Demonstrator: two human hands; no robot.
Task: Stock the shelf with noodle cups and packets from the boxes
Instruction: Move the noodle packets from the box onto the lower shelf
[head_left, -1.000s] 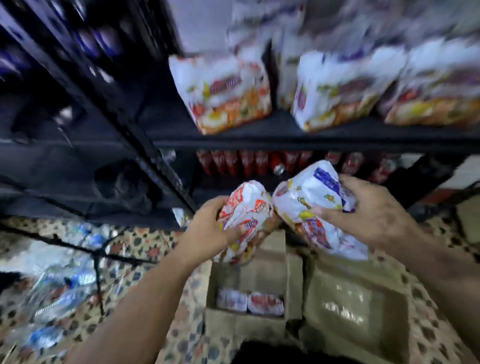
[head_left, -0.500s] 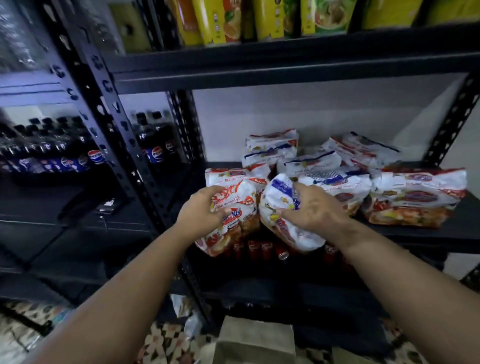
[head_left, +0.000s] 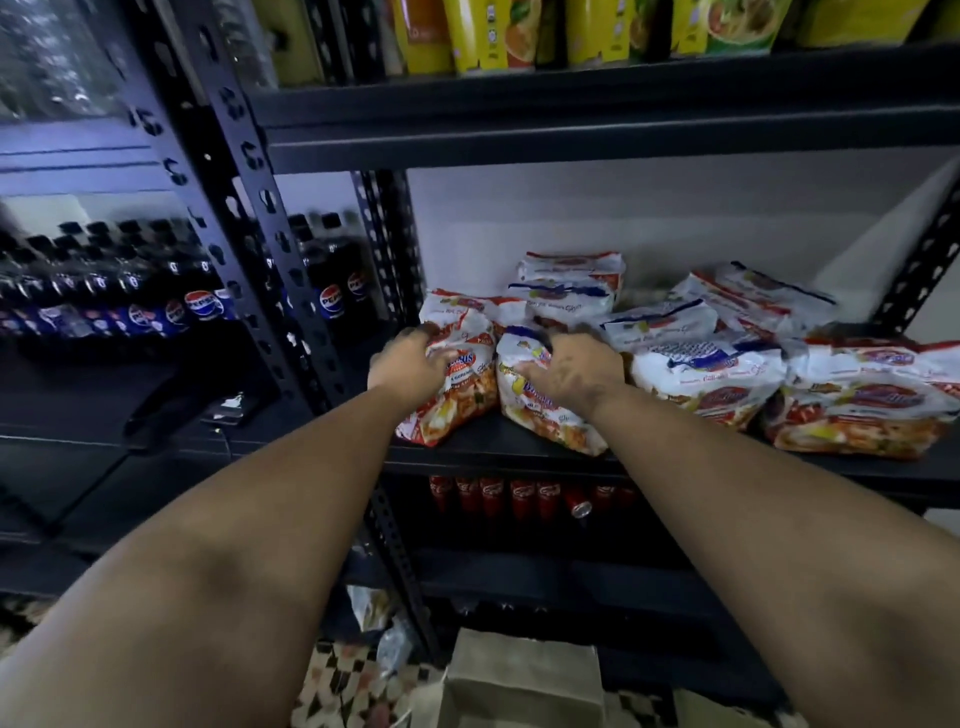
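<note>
My left hand (head_left: 408, 366) grips a white and red noodle packet (head_left: 457, 395) at the left end of the black middle shelf (head_left: 493, 452), its lower edge resting on the shelf. Beside it, my right hand (head_left: 576, 371) grips a second white noodle packet (head_left: 540, 415) with blue print, also down on the shelf. Several more noodle packets (head_left: 701, 364) lie stacked behind and to the right of both hands. A brown cardboard box (head_left: 519, 680) stands on the floor below, its inside hidden.
Yellow packets (head_left: 597, 31) line the shelf above. Red cans (head_left: 519, 496) stand on the shelf below. Dark cola bottles (head_left: 182, 301) fill the rack to the left, past a perforated black upright (head_left: 244, 218). The floor is patterned tile (head_left: 343, 686).
Both hands have risen from above the boxes to the middle shelf and pushed forward. The two packets now sit on the shelf's front left part.
</note>
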